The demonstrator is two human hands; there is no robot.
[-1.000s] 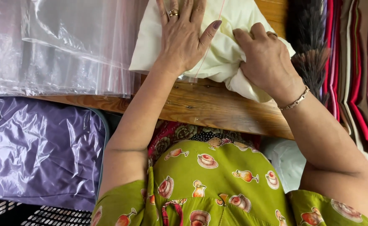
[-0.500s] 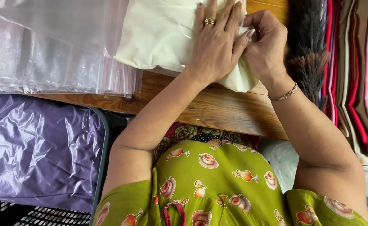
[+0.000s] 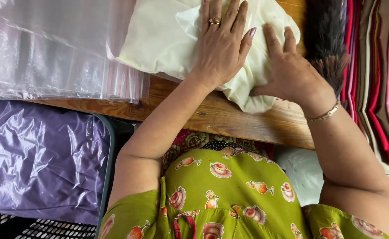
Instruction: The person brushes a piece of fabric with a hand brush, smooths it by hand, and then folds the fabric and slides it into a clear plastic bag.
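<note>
**Hands spread flat on the cream cloth**

Since the earlier frame the right hand (image 3: pixel 292 73) has let go of the fold and opened out. Both palms now press the cream cloth (image 3: pixel 168 40) on the wooden table (image 3: pixel 247 119), fingers apart, clamping nothing. The cloth runs leftward under the left hand (image 3: pixel 223 44), the nearer one.

Cream cloth (image 3: pixel 168 40) cut off at top edge, partly hidden under left hand (image 3: pixel 223 48), feather duster (image 3: pixel 325 40) cropped above.
</note>
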